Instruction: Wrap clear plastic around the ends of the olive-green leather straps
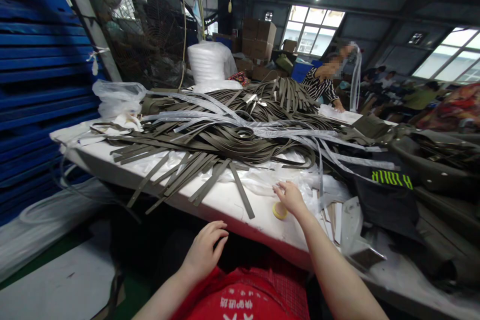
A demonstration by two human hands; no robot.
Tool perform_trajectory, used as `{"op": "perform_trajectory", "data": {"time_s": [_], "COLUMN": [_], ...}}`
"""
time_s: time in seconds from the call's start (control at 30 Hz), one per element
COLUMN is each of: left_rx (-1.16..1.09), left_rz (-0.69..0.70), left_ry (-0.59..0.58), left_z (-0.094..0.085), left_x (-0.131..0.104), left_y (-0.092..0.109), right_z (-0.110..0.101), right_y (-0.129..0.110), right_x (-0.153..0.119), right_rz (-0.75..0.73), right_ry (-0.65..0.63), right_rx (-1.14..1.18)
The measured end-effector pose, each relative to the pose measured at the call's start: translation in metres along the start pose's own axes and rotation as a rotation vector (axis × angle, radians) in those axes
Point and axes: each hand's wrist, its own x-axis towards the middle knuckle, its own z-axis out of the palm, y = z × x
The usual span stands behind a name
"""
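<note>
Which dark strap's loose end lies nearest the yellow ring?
The lone strap farthest right in the front fan; the others' ends lie farther left.

"What's carrying all this?"

"A white-topped table (264, 220). A big pile of olive-brown straps (232, 142) sprawls across it, a few ends poking past the near edge."

"And left of the pile?"

"A bunched clear plastic bag (118, 96)."

"On the pile's near side?"

"Crumpled clear sheeting (258, 181), and farther out from the pile, a small yellow roll (279, 210)."

"To the pile's right?"

"Dark fabric with green lettering (390, 200); near that side, toward the front, some white strips (331, 220)."
</note>
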Motion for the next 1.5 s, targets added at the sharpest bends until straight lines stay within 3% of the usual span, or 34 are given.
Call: {"op": "perform_trajectory", "data": {"time_s": [0.3, 0.53, 0.73, 0.87, 0.97, 1.1, 1.33, 1.5], "left_rx": [-0.064, -0.061, -0.051, -0.029, -0.018, -0.01, 0.113, 0.101], "left_rz": [-0.023, -0.035, -0.05, -0.052, -0.05, -0.036, -0.032, -0.004], "left_ry": [-0.036, -0.05, -0.054, -0.028, -0.011, 0.012, 0.098, 0.059], "left_z": [0.004, 0.002, 0.002, -0.002, -0.005, -0.007, -0.005, -0.007], "left_x": [0.008, 0.006, 0.001, -0.003, -0.002, 0.006, 0.041, 0.081], "left_y": [0.007, 0.008, 0.007, 0.004, 0.001, -0.001, -0.003, 0.006], "right_z": [-0.016, -0.007, 0.002, -0.002, -0.011, -0.029, -0.073, -0.09], "right_y": [-0.031, -0.021, -0.019, -0.024, -0.032, -0.052, -0.113, -0.149], "right_x": [-0.019, 0.015, 0.045, 0.046, 0.032, 0.003, -0.054, -0.093], "right_rz": [-0.144, -0.018, -0.045, -0.075, -0.14, -0.21, -0.318, -0.674], "right_ry": [-0.14, -0.12, -0.137, -0.12, -0.099, -0.172, -0.276, -0.446], "right_rx": [-0.047, -0.171, -0.245, -0.258, -0.238, -0.218, -0.189, -0.014]}}
